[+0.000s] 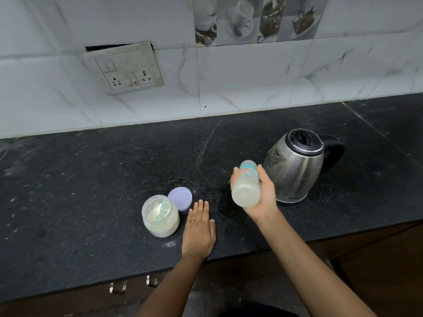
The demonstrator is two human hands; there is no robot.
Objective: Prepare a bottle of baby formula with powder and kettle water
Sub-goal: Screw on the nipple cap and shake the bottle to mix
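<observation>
My right hand [265, 197] grips a clear baby bottle [246, 185] with teal and red print, held tilted above the counter with its base toward me; milky liquid shows inside. Flat on the black counter [91, 191] lies my left hand [199, 229], fingers straight, just right of an open jar of white powder [160, 217] with a pale teal scoop standing in it. The jar's lilac lid [180, 199] lies behind the jar. A steel kettle [297, 165] with a black lid and handle stands right of the bottle.
A tiled wall with a switch and socket plate [128, 69] runs behind the counter. The counter's front edge passes under my wrists, with metal drawer handles [117, 288] below it. Powder specks dust the counter's middle.
</observation>
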